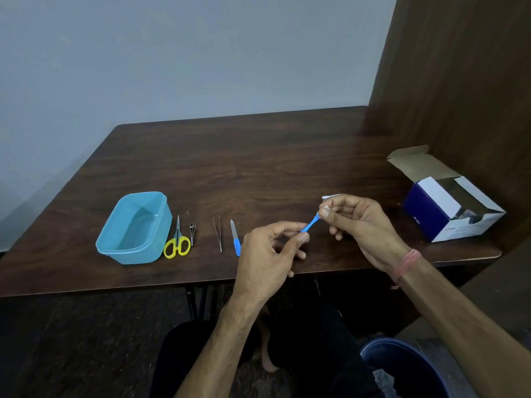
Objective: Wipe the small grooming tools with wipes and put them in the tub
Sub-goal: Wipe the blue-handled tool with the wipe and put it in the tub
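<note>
The person sits at a dark brown wooden table (258, 156), both bare hands raised just above its near edge. The left hand (267, 254) pinches the lower end of a small blue plastic-handled grooming tool (309, 224) between thumb and forefinger, the other fingers loosely curled beneath. The right hand (356, 222) closes its thumb and fingertips around the tool's upper end through a small white wipe (327, 201), a corner of which pokes out above the knuckles; the tool's tip is hidden inside that grip. A pink thread band (408, 264) circles the right wrist. To the left on the table stands a light blue rectangular plastic tub (161, 214), lidless, and nothing can be seen inside it. Just beside its right wall lie yellow-handled small scissors (177, 243), then a small metal nail clipper (192, 230), thin metal tweezers (217, 235), and a metal nail file with a blue handle (235, 237), its handle end partly behind the left hand. Well apart at the right edge sits an open white-and-navy cardboard box (448, 214), flap raised. A dark blue bin (408, 366) stands on the floor below.
</note>
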